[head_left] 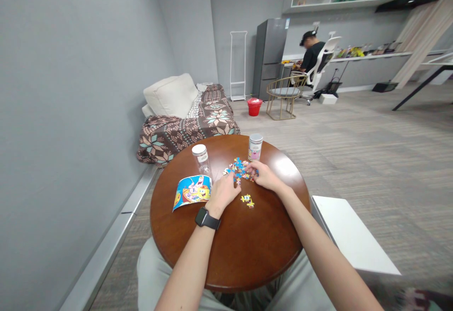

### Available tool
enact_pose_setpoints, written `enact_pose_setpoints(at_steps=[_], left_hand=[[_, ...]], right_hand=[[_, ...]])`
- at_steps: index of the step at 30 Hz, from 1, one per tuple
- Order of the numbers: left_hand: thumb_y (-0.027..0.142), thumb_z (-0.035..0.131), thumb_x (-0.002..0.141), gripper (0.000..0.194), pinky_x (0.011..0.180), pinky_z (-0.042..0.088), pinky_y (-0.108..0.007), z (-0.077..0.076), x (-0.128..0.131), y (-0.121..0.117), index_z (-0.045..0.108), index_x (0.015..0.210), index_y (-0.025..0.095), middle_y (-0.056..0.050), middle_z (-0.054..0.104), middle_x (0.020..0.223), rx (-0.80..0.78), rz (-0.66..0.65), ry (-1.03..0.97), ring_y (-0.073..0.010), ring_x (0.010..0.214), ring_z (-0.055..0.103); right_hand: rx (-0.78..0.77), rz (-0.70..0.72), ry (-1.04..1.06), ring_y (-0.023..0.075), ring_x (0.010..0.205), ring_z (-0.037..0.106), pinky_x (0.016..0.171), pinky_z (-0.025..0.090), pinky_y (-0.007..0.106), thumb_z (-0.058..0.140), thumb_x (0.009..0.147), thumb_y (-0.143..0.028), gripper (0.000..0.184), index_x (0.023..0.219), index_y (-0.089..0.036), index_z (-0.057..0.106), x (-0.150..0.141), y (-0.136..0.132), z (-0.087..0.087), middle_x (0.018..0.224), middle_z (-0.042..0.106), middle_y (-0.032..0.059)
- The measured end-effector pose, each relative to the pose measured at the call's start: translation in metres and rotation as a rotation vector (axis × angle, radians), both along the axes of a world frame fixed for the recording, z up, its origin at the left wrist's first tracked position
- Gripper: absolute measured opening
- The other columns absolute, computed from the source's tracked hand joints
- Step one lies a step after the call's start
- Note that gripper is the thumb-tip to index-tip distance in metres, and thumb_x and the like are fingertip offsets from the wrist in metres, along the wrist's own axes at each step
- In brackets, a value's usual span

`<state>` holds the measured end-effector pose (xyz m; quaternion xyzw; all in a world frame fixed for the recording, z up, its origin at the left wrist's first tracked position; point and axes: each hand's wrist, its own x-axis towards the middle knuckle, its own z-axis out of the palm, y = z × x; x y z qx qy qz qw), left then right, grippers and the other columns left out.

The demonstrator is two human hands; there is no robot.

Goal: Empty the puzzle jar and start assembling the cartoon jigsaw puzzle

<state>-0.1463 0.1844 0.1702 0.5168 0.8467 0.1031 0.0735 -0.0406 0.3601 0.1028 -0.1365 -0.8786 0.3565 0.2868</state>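
A loose pile of jigsaw puzzle pieces [239, 163], mostly blue with some yellow and pink, lies near the middle of the round wooden table [262, 245]. My left hand [224, 191] rests at the pile's near left side, thumb and forefinger apart, holding nothing I can see. At the pile's right side is my right hand [264, 175], its fingers bent together over the pieces; whatever is between the fingertips is too small to make out. Closer to me sit a few joined yellow puzzle pieces [247, 200]. Left of my left hand lies a curled cartoon picture sheet [191, 192].
Behind the sheet stands a clear jar with a white lid [201, 157]; a printed can [255, 147] stands behind the pile. A white box-like surface [350, 233] is right of the table. Beyond are a covered sofa [191, 129], red bin [254, 107], metal-frame chair [283, 92] and seated person [312, 56].
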Motion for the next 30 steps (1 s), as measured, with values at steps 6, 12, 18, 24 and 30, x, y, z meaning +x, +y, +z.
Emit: enact_pose_setpoints(at_steps=[6,12,18,24,30], left_hand=[[0.031,0.047,0.089,0.024,0.078,0.049,-0.032,0.0,-0.0002,0.0007,0.055,0.108,0.02,-0.011,0.071,0.101,-0.006,-0.003,0.003,-0.0268,0.097,0.068],[0.032,0.048,0.09,0.024,0.079,0.048,-0.032,-0.0025,-0.0012,0.0007,0.056,0.11,0.021,-0.011,0.071,0.101,-0.018,0.001,0.0,-0.0264,0.097,0.068],[0.032,0.049,0.089,0.029,0.078,0.048,-0.031,-0.0076,-0.003,0.0013,0.054,0.115,0.021,-0.01,0.07,0.103,0.006,-0.013,0.017,-0.0254,0.097,0.068],[0.031,0.046,0.09,0.025,0.077,0.048,-0.032,-0.006,-0.002,0.0005,0.055,0.111,0.019,-0.012,0.07,0.103,0.0,-0.022,0.023,-0.0265,0.096,0.068],[0.031,0.046,0.091,0.026,0.08,0.048,-0.033,-0.0054,-0.0016,0.0005,0.055,0.112,0.019,-0.012,0.069,0.105,-0.003,-0.024,0.009,-0.0265,0.098,0.067]], right_hand=[[0.066,-0.017,0.015,0.014,0.076,0.058,0.074,0.049,0.028,0.046,0.065,-0.002,0.034,0.088,-0.02,0.064,-0.0004,-0.0026,0.0041,0.084,0.06,0.0012],[0.067,-0.015,0.062,0.0172,0.092,0.062,0.086,0.048,0.033,0.047,0.072,-0.004,0.031,0.09,-0.02,0.065,-0.0011,-0.0035,0.0058,0.093,0.062,0.0034],[0.031,-0.012,0.045,0.0179,0.094,0.062,0.09,0.048,0.035,0.047,0.066,0.0,0.035,0.086,-0.021,0.066,0.0008,-0.0014,0.007,0.093,0.064,0.0024],[0.018,0.047,-0.028,0.018,0.094,0.063,0.091,0.049,0.035,0.057,0.071,-0.006,0.027,0.091,-0.021,0.065,0.0002,-0.006,0.0082,0.096,0.066,0.0021],[-0.009,0.08,-0.049,0.0165,0.085,0.063,0.083,0.05,0.033,0.054,0.072,-0.003,0.027,0.09,-0.019,0.066,-0.0025,-0.0059,0.0068,0.091,0.065,0.0033]])
